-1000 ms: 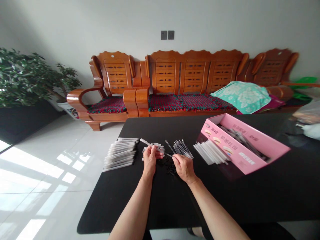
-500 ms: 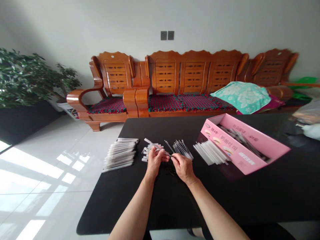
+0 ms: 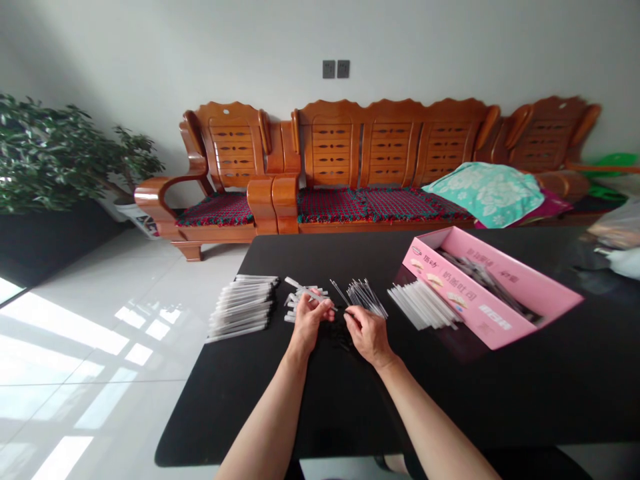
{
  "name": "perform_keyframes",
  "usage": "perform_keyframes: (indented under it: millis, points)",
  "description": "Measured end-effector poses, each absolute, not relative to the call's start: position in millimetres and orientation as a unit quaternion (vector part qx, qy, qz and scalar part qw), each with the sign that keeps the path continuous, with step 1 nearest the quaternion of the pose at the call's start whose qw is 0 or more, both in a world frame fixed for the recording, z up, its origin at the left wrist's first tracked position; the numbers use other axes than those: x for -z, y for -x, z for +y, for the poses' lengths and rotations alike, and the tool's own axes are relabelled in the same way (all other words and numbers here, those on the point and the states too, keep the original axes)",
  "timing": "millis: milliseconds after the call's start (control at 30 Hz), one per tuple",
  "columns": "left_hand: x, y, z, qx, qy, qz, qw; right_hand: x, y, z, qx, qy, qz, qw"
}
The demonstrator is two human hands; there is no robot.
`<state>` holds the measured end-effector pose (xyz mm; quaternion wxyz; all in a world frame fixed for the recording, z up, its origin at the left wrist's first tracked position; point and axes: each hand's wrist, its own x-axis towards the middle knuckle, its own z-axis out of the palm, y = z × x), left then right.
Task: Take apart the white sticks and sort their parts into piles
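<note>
My left hand [image 3: 310, 321] is closed around a slim whitish pen barrel [image 3: 299, 287], which slants up to the left with its thin tip pointing at my right hand. My right hand [image 3: 370, 335] is pinched just right of that tip; whatever it holds is too small to make out. Behind the left hand lie short white caps [image 3: 291, 311]. Thin dark pen refills [image 3: 366, 297] fan out behind the right hand. Small black pieces [image 3: 343, 341] lie on the table below and between both hands.
On the black table [image 3: 240, 413], a row of white pens with black ends [image 3: 243, 310] lies left. White tubes [image 3: 423, 305] lie right, beside a pink box [image 3: 493, 293] holding dark-and-clear pieces. A wooden sofa [image 3: 330, 153] stands behind; plastic bags [image 3: 617, 240] sit far right.
My two hands have drawn slightly apart, leaving a small gap between the barrel's tip and my right fingers. The piles lie as before.
</note>
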<state>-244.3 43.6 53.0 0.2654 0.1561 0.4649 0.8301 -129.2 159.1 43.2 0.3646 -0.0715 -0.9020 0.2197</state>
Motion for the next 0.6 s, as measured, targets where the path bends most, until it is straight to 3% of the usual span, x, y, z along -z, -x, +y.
perform_keyframes:
  millis: [233, 600]
  points:
    - [-50.3, 260.5, 37.5, -0.86, -0.111, 0.459, 0.192, -45.0, 125.2, 156.9, -0.162, 0.079, -0.934, 0.307]
    - [-54.0, 243.5, 41.8, -0.815, -0.171, 0.48, 0.277, -42.9, 128.4, 158.2, -0.209, 0.083, -0.902, 0.367]
